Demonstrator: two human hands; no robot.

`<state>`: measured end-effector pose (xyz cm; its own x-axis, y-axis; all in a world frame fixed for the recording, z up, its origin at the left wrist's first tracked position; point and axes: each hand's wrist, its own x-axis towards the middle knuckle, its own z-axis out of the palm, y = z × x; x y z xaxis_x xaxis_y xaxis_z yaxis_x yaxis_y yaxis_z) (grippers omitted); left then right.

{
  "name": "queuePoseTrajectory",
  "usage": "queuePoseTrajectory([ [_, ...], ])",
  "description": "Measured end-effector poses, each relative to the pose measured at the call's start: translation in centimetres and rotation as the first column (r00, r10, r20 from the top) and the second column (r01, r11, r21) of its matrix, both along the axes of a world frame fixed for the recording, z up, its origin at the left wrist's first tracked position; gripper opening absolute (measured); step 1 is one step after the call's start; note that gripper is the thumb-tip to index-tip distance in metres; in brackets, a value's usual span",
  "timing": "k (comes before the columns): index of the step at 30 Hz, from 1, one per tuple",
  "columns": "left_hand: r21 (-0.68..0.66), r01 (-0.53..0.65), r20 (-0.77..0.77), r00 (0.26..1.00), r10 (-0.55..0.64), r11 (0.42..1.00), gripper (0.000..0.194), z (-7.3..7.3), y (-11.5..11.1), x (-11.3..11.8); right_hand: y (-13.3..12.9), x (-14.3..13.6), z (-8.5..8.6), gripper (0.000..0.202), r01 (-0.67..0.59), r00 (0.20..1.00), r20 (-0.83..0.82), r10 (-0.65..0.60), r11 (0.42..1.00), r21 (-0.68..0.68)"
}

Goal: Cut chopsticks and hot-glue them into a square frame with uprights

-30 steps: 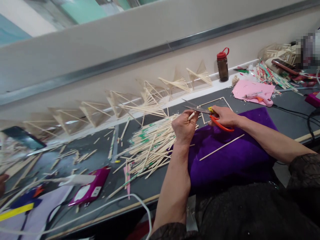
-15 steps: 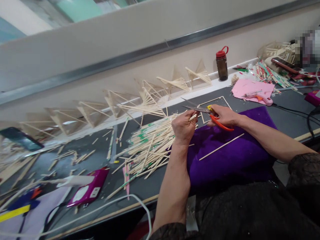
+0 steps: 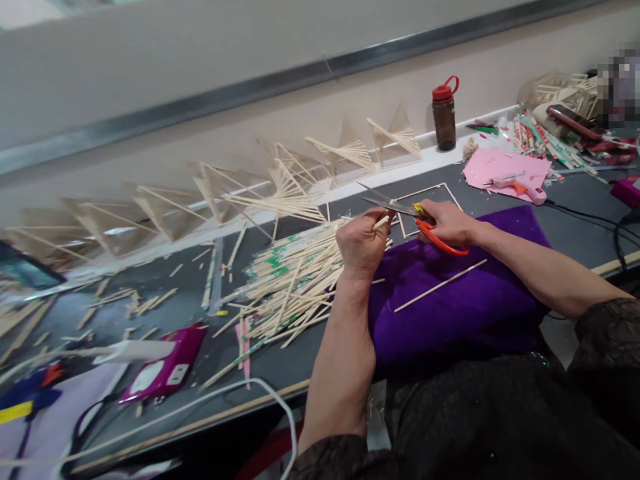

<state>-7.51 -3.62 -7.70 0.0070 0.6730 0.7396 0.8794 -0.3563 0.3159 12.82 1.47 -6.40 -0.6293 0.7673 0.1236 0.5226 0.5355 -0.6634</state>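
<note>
My left hand (image 3: 364, 241) is closed around a pale wooden stick (image 3: 381, 223), whose short end pokes out of the fist. In my right hand (image 3: 447, 221) is a pair of scissors (image 3: 434, 241) with orange and yellow handles. Their blades are parted and reach left to the top of my left fist; whether they touch the stick I cannot tell. Below both hands lies a purple cloth (image 3: 440, 313) with one loose thin stick (image 3: 440, 285) on it. A rectangular stick frame (image 3: 401, 223) rests on the table just behind the scissors.
Many loose sticks (image 3: 295, 287) are heaped left of my left hand. Twisted stick models (image 3: 280, 193) line the wall. A red-capped bottle (image 3: 444, 120) stands behind, near a pink sheet (image 3: 505, 170) with a glue gun (image 3: 525, 189). A magenta box (image 3: 167, 367) and white cable (image 3: 200, 413) lie front left.
The view has shifted slightly, so most things sit a little higher in the picture. Both hands keep nearly the same pose, with the scissor blades still parted beside the left fist.
</note>
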Motion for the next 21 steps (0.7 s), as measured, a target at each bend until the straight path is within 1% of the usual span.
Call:
queuePoseTrajectory([
  [4,-0.015,-0.039,0.040,0.998,0.040,0.999,0.029,-0.14,0.16,0.08,0.28,-0.16,-0.45,0.021,0.019,1.000,0.017,-0.020,0.999,0.036],
  [7,0.004,-0.083,0.075,0.994,0.082,0.997,0.027,-0.20,0.20,0.27,0.28,-0.20,-0.50,0.022,0.026,0.999,0.019,-0.027,0.998,0.050],
  [9,0.006,-0.090,0.077,0.993,0.089,0.996,0.027,-0.23,0.18,0.36,0.25,-0.21,-0.47,0.024,0.025,0.999,0.023,-0.026,0.999,0.047],
  [13,0.006,-0.056,0.052,0.997,0.055,0.998,0.029,-0.25,0.09,0.32,0.37,-0.16,-0.50,0.032,0.007,0.998,0.055,-0.009,0.999,0.036],
  [17,-0.002,-0.012,0.016,1.000,0.012,1.000,0.036,-0.18,0.00,0.11,0.53,0.01,-0.48,0.038,-0.013,0.998,0.059,0.012,1.000,0.021],
  [21,0.034,0.055,-0.010,0.998,-0.055,0.998,0.038,-0.17,0.10,-0.18,0.54,0.12,-0.37,0.039,-0.013,0.997,0.075,0.012,1.000,0.020],
])
